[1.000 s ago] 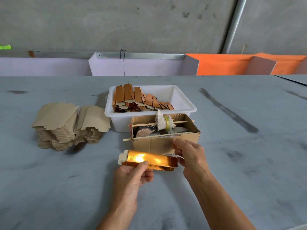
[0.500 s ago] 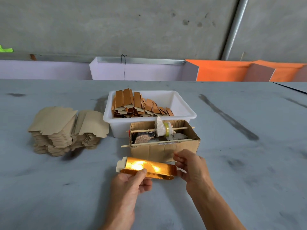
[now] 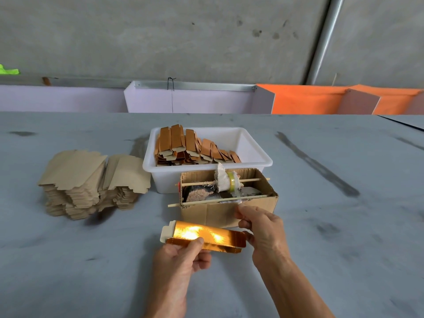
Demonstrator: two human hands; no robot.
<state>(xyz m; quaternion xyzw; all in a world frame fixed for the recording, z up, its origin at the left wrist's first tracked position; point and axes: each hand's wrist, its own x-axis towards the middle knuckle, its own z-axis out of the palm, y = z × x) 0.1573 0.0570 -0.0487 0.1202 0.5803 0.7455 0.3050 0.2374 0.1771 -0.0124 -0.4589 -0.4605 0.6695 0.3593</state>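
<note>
Grey table. Toward its left edge, stack of kraft box blanks. At centre, white tub of folded cartons, with cardboard box touching its front. Nearer the front edge, gold foil carton, pinched by left hand. Right hand at its right end, grip impossible to tell.

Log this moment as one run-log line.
left grip: pinches gold carton | right grip: fingertips at tape strip on cardboard box, pinch unclear | white tub: holds folded cartons
</note>
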